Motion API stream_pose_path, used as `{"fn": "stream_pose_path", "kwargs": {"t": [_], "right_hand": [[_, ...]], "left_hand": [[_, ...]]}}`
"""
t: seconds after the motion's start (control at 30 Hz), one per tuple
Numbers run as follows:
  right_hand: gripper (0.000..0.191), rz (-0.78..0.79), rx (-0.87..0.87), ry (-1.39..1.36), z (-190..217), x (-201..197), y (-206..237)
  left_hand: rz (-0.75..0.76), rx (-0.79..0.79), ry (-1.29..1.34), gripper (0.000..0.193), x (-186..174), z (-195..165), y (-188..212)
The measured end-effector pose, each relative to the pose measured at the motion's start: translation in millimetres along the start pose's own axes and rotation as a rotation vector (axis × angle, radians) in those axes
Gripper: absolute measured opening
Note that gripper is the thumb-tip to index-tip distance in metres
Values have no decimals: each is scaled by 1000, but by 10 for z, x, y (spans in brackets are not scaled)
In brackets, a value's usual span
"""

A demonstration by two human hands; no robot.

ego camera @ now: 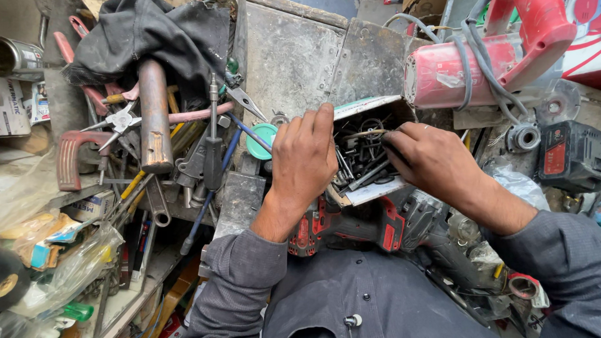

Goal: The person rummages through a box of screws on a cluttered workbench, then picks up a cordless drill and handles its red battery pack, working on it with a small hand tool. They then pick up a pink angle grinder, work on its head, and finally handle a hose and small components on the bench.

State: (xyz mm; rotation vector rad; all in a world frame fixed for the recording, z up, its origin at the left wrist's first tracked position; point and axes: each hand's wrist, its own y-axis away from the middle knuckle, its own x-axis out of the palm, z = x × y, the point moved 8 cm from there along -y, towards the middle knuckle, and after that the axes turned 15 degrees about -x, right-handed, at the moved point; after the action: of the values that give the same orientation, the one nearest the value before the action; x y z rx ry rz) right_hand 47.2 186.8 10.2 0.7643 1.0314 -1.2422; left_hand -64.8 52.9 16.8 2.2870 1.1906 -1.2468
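Observation:
A small cardboard box full of dark bolts, screws and metal bits rests on top of a red and black power drill in front of me. My left hand grips the box's left rim, fingers hooked over its top edge. My right hand reaches into the box from the right, fingertips pinched among the metal parts; what it holds is hidden.
At left a heap of hand tools: a thick rusty pipe, pliers, screwdrivers, wrenches. A black cloth lies over them. A red power saw with cable sits upper right, a black battery pack beside it.

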Motion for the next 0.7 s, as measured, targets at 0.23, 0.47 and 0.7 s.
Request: {"fn": "stream_pose_path", "kwargs": {"t": [0.23,0.47,0.7], "right_hand": [[32,41,-49,89,282,-126,-38],[39,164,-338,86,480,217,-335],[32,412,-281,162,359,439,-264]], "left_hand": [[-2,-3,-17,39,10,6,-3],[-6,-6,-19,37,23,17,-8],[1,-14,-11,37,31,30,-5]]}}
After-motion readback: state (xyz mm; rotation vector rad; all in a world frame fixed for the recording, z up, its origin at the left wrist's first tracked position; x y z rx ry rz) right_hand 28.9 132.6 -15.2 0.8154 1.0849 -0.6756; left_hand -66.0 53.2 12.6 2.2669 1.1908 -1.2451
